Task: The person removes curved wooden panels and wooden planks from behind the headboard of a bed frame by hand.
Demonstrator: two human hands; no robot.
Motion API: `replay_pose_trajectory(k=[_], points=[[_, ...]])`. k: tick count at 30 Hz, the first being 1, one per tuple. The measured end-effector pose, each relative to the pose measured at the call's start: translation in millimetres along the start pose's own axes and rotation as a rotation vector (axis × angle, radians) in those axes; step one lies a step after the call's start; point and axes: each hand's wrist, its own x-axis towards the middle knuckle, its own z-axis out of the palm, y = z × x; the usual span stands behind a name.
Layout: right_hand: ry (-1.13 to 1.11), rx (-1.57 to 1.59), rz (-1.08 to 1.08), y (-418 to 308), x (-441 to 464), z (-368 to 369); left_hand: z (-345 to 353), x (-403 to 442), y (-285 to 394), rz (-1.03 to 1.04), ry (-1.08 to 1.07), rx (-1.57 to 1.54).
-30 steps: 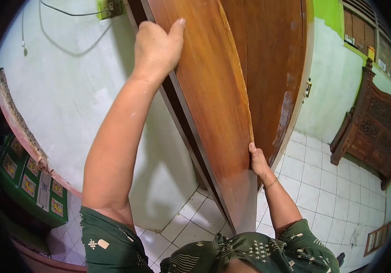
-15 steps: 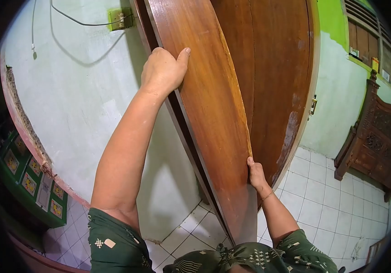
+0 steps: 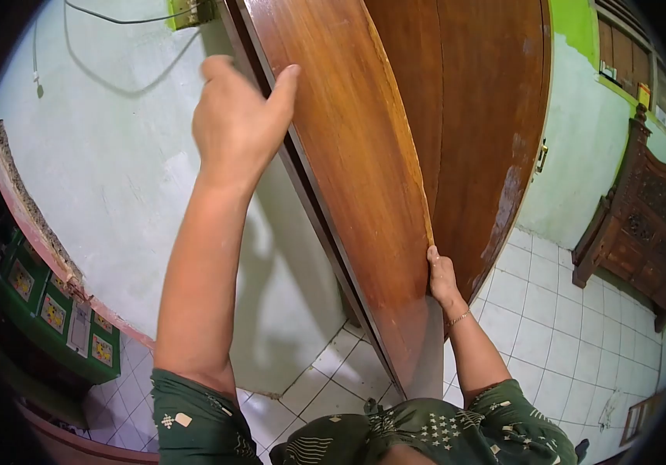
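Observation:
A long, polished brown wooden board (image 3: 348,139) stands upright in front of me, its right edge rough and pale. My right hand (image 3: 442,277) holds that edge low down, thumb on the front and the other fingers hidden behind. My left hand (image 3: 240,116) is raised by the board's upper left edge, thumb and fingers apart, with nothing in it. Its thumb overlaps the board's edge in view; whether it touches I cannot tell. Behind the board's left side runs a dark wooden frame edge (image 3: 325,260).
A large brown wooden door (image 3: 480,116) is behind the board. A carved wooden headboard (image 3: 631,225) leans at the right wall. A green cabinet (image 3: 54,310) is at the left, past a broken wall edge (image 3: 34,209). A cable hangs from a wall socket (image 3: 192,14). White tiles (image 3: 542,333) cover the floor.
My left hand has let go of the board's left edge and moved left and up, its fingers spreading. My right hand keeps its hold. The view has shifted slightly.

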Motion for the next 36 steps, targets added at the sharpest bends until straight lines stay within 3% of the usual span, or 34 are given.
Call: replay_pose_trajectory(k=[4,10,13,19,26,36], points=[[-0.022,0.021,0.025,-12,-5,-1,15,-62,-18,-0.096,0.168,-0.303],[-0.049,0.015,0.066,-3,-1,-3,54,-131,-36,-0.452,-0.339,-0.792],[0.01,-0.021,-0.001,4,-2,-2,65,-146,-33,-0.403,-0.436,-1.051],[0.184,-0.134,0.028,30,-34,2,84,-164,-26,-0.314,-0.331,-0.921],[0.225,-0.155,0.077,48,-36,6,73,-154,-17,-0.363,-0.428,-0.91],[0.313,-0.113,0.1,36,-23,17,83,-147,-19,-0.411,-0.367,-0.891]])
